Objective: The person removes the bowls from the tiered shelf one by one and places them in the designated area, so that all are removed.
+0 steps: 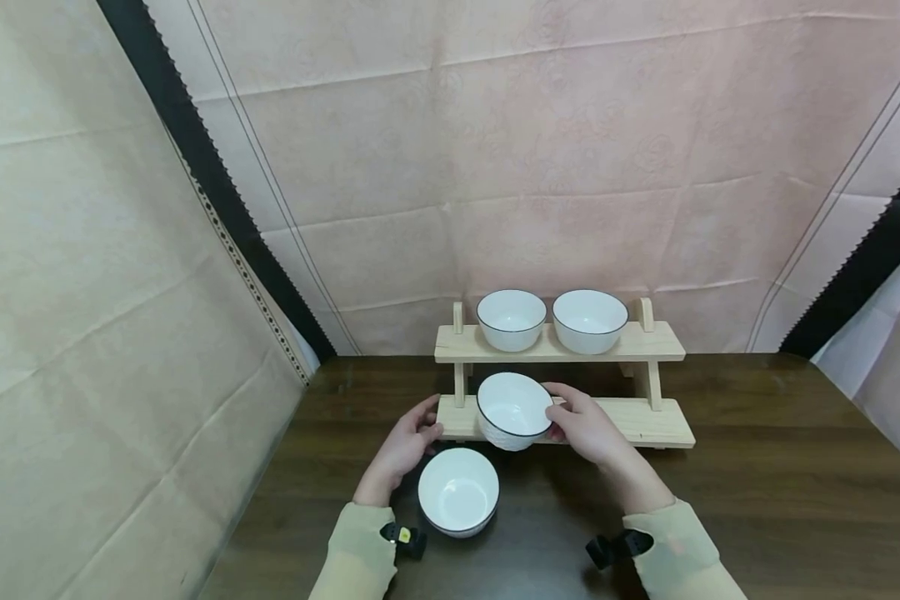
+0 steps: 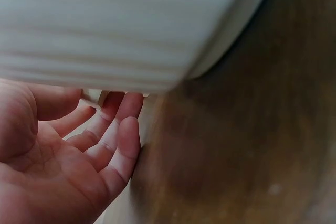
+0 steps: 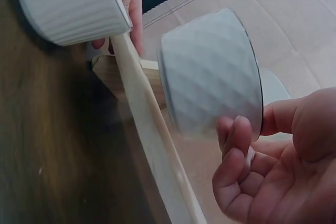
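Observation:
A white bowl with a dark rim and a diamond-patterned outside is at the left part of the lower board of a two-tier wooden rack. My right hand pinches its right side between thumb and fingers. Whether its base touches the board cannot be told. My left hand holds the left end of the lower board, with wood showing between thumb and fingers in the left wrist view. A second white bowl, ribbed outside in the right wrist view, stands on the table beside my left hand.
Two more white bowls, one at left and one at right, stand on the upper board. The rack stands at the back of a dark wooden table. Pale cloth hangs behind it.

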`<state>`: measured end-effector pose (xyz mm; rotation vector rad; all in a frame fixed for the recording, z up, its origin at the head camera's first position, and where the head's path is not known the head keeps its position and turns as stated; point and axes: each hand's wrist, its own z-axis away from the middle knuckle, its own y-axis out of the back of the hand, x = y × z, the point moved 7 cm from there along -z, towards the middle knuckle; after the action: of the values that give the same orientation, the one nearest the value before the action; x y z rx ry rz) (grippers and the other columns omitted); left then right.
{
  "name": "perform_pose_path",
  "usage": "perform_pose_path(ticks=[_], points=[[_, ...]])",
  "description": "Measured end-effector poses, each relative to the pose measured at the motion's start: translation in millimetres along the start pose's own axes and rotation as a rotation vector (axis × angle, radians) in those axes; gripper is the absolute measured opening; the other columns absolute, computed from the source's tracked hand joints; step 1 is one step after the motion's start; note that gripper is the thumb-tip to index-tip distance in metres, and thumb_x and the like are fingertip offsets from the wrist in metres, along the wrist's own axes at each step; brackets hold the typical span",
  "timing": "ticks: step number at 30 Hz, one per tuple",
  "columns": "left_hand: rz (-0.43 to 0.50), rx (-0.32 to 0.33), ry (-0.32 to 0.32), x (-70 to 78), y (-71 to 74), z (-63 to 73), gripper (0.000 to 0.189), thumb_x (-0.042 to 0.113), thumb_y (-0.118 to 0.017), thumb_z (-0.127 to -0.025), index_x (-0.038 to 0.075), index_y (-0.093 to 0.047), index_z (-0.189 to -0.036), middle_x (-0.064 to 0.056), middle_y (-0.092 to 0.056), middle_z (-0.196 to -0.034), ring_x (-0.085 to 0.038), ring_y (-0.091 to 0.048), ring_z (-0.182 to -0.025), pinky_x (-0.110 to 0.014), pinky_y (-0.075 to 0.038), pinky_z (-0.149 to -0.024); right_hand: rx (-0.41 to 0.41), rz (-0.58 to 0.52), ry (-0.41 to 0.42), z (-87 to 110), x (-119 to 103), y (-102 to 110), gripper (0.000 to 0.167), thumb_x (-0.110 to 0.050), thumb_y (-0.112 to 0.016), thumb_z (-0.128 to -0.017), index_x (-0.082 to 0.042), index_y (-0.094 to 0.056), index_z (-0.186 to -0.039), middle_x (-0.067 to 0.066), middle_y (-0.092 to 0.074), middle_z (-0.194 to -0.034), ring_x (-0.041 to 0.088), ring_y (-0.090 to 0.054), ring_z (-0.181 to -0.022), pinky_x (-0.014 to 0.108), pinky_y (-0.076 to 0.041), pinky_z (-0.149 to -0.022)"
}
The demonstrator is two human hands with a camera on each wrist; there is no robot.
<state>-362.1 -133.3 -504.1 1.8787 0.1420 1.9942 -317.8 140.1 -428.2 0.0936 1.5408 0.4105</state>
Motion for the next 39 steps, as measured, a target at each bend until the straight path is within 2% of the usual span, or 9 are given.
perform_pose_path(ticks=[4,8,15,19,24,30,39], points=[[0.003,-0.006,0.004,-0.3,-1.9,-1.9,0.051,0.023,-0.053,-0.095,0.031,-0.036,-0.143,-0.007,-0.051,-0.122,-0.021,-0.055,-0.097,-0.034,-0.05,-0.076,-0.019,0.029,0.019,3.0,6.5,6.4,0.043,-0.014,-0.048,-0.096,-0.009,-0.041,-0.137,0.013,-0.061,-0.082,0.023,-0.058,-0.068,0.037,-0.052,-0.065],[0.006,-0.012,0.011,3.0,-2.0,-0.3,0.053,0.021,-0.052,-0.096,0.026,-0.034,-0.145,-0.007,-0.051,-0.123,-0.021,-0.055,-0.098,-0.036,-0.05,-0.077,-0.044,0.06,0.047,6.1,7.0,13.0,0.042,-0.015,-0.048,-0.096,-0.01,-0.042,-0.137,0.013,-0.062,-0.084,0.023,-0.059,-0.069,0.037,-0.052,-0.065],[-0.014,-0.002,0.024,25.8,0.7,17.0,0.052,0.015,-0.05,-0.096,0.019,-0.033,-0.146,-0.011,-0.05,-0.123,-0.024,-0.055,-0.099,-0.038,-0.05,-0.08,-0.102,0.053,0.109,7.3,2.0,21.2,0.041,-0.016,-0.047,-0.097,-0.01,-0.042,-0.137,0.013,-0.061,-0.091,0.023,-0.059,-0.071,0.034,-0.053,-0.066],[-0.015,-0.003,0.032,32.2,0.8,22.5,0.052,0.015,-0.049,-0.096,0.018,-0.033,-0.146,-0.012,-0.05,-0.123,-0.025,-0.055,-0.1,-0.038,-0.05,-0.081,-0.134,0.068,0.122,9.8,-0.4,25.1,0.039,-0.017,-0.047,-0.098,-0.012,-0.043,-0.136,0.013,-0.059,-0.089,0.022,-0.057,-0.07,0.033,-0.052,-0.065],[-0.008,-0.004,0.028,31.2,0.2,21.9,0.052,0.015,-0.049,-0.096,0.017,-0.033,-0.146,-0.012,-0.05,-0.122,-0.026,-0.054,-0.101,-0.039,-0.049,-0.081,-0.154,0.165,0.129,15.2,-1.8,28.3,0.039,-0.017,-0.048,-0.097,-0.014,-0.045,-0.136,0.011,-0.059,-0.087,0.023,-0.057,-0.071,0.033,-0.051,-0.064],[-0.006,-0.001,0.022,28.1,-0.6,19.1,0.052,0.015,-0.049,-0.096,0.019,-0.033,-0.146,-0.011,-0.051,-0.121,-0.026,-0.055,-0.1,-0.039,-0.049,-0.081,-0.222,0.295,0.152,23.1,-5.9,22.0,0.039,-0.016,-0.05,-0.096,-0.019,-0.047,-0.135,0.007,-0.059,-0.08,0.024,-0.057,-0.069,0.035,-0.049,-0.059],[-0.01,0.001,0.016,27.2,-1.0,19.5,0.052,0.015,-0.049,-0.097,0.02,-0.033,-0.146,-0.011,-0.051,-0.122,-0.026,-0.055,-0.101,-0.04,-0.049,-0.081,-0.316,0.381,0.168,29.5,-5.2,13.6,0.036,-0.016,-0.047,-0.098,-0.028,-0.05,-0.132,0.0,-0.062,-0.082,0.02,-0.058,-0.068,0.032,-0.049,-0.06]])
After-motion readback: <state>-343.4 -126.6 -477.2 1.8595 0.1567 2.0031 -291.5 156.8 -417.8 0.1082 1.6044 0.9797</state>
